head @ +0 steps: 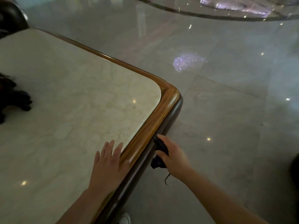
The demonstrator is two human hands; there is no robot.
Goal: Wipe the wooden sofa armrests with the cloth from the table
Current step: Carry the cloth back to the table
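My right hand (174,156) is shut on a dark cloth (158,161), pressing it against the dark side edge of a table just below the wooden rim (159,117). A loose thread hangs from the cloth. My left hand (109,160) lies flat with fingers spread on the pale marble tabletop (72,101), its thumb side touching the wooden rim. No sofa armrest shows in this view.
A dark object (14,97) sits on the tabletop at the left edge. A dark rounded shape (11,15) stands at the top left. Glossy grey floor tiles (226,110) spread to the right of the table. A white shoe (124,219) shows below.
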